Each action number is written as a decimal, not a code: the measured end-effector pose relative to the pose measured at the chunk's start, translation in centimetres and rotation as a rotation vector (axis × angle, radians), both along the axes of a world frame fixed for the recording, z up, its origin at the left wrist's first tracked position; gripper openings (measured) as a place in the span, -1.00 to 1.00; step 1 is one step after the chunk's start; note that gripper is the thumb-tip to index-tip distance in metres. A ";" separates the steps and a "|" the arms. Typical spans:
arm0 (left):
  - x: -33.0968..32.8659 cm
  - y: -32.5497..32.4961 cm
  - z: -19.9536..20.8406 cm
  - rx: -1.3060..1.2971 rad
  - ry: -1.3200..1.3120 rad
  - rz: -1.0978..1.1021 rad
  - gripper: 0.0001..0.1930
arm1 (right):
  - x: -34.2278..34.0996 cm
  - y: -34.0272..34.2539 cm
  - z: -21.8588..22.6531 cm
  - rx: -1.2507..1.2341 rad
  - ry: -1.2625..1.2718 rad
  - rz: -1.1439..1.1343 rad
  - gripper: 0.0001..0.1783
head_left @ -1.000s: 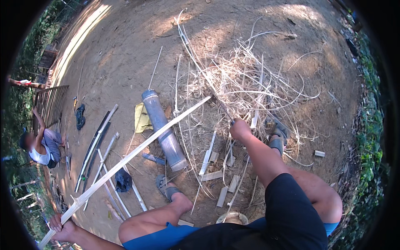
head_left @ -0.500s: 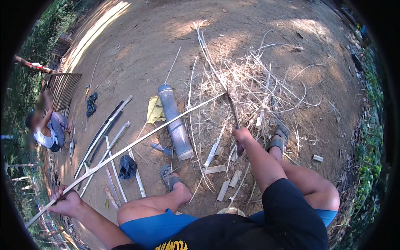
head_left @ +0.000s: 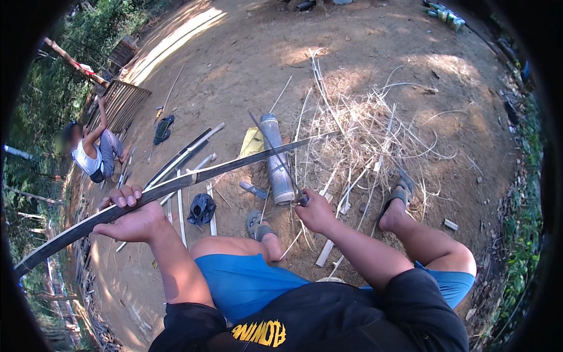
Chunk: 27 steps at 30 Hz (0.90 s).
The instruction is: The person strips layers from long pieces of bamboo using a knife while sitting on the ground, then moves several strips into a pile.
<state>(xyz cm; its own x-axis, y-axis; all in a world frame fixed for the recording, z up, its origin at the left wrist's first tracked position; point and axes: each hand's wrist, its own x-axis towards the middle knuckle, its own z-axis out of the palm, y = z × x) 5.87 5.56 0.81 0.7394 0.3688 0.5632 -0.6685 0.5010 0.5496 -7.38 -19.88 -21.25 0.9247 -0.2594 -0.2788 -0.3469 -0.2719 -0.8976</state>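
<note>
A long split bamboo strip point(head_left: 229, 165) slants across the view, its dark outer side toward me and a pale edge on top. My left hand point(head_left: 134, 218) is closed around it near its thicker end, palm up, with the fingertips over the upper edge. In my right hand point(head_left: 316, 212) is the handle of a knife point(head_left: 274, 151), its long thin dark blade pointing up and left. The blade crosses the strip in the picture; whether they touch I cannot tell. The strip's thin end reaches the heap of pale shavings point(head_left: 375, 126).
A thick bamboo tube point(head_left: 278, 158) lies beyond the strip, beside a yellow cloth-like piece point(head_left: 251, 142). Near my left foot is a crumpled black plastic bag point(head_left: 202, 209). More split bamboo lengths point(head_left: 186, 154) lie at left. Another person point(head_left: 94, 149) crouches at far left, by a slatted bamboo panel point(head_left: 124, 104).
The strip has turned from its pale side to its dark side. My left hand has come up and inward. The knife has left the strip's thin end and swung leftward, nearer me.
</note>
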 end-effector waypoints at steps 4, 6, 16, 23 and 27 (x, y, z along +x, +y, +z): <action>-2.6 -1.2 -0.3 0.000 -0.045 0.037 -0.29 | -1.3 3.1 5.7 -0.034 -0.110 0.170 -0.61; -3.7 -1.4 -0.7 -0.016 -0.073 0.005 -0.30 | -2.4 4.1 6.6 -0.067 -0.174 0.196 -0.59; -7.3 -2.1 -1.7 -0.098 -0.091 0.033 -0.30 | -5.0 3.9 5.3 -0.089 -0.173 0.149 -0.67; -8.4 -1.6 -2.1 -0.103 -0.053 0.066 -0.30 | -5.6 5.6 6.6 -0.177 -0.198 0.130 -0.60; -9.0 -2.6 -2.2 -0.073 -0.070 0.071 -0.31 | -5.8 3.0 5.5 -0.196 -0.080 0.114 -0.63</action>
<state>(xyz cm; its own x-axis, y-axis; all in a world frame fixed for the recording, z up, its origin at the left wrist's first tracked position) -3.12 2.97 -1.42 0.6699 0.4612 0.5819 -0.7392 0.4880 0.4642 -13.13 -16.88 -15.78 0.9682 -0.1944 -0.1576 -0.2338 -0.4773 -0.8471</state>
